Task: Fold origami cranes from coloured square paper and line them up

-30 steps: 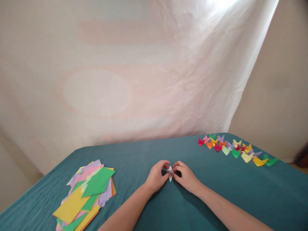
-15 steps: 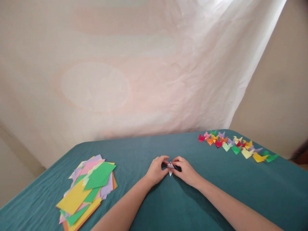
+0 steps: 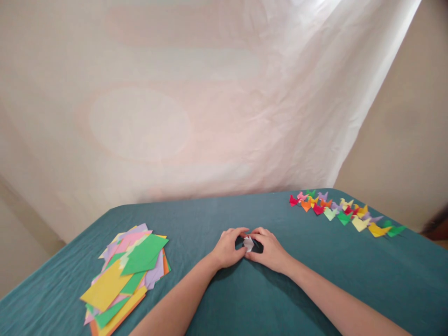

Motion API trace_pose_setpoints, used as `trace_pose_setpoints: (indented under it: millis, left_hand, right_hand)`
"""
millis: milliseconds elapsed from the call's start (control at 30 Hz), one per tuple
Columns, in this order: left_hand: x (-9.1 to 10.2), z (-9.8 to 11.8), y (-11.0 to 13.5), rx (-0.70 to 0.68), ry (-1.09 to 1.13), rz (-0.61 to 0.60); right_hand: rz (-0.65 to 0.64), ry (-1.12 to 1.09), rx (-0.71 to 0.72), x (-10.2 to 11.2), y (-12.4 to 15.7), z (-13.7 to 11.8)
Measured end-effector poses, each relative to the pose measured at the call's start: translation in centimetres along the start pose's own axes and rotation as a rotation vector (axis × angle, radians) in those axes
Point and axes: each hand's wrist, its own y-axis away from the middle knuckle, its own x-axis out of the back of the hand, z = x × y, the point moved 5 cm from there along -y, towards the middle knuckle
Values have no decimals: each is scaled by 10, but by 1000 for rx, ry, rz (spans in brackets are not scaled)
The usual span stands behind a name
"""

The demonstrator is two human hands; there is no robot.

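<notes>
My left hand [image 3: 228, 247] and my right hand [image 3: 269, 249] meet at the middle of the teal tablecloth [image 3: 217, 298]. Both pinch a small folded piece of paper [image 3: 248, 243], white on the visible side with a hint of red at the top. The fingers of each hand are curled around its edges, just above the cloth. Most of the folded piece is hidden between the fingertips.
A loose pile of coloured paper sheets [image 3: 126, 275] lies at the left. A row of several small folded paper figures [image 3: 343, 213] in mixed colours runs along the far right of the table. A white sheet [image 3: 196, 107] hangs behind the table.
The hands have closed in a little on the folded paper, hiding its lower point. The camera has tilted slightly.
</notes>
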Motion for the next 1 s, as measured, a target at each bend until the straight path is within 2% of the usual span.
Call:
trace_pose_setpoints:
  millis: [267, 467, 700, 1000]
  left_hand:
    - [-1, -3, -1, -8, 18, 36]
    - [2, 1, -1, -72, 41, 65]
    - [1, 0, -1, -113, 15, 78]
    - [0, -1, -1, -104, -1, 80]
  right_hand:
    - [74, -110, -51, 2, 1, 6]
    - [83, -127, -50, 1, 1, 9]
    - [57, -96, -1, 0, -1, 7]
    - [17, -51, -5, -4, -2, 10]
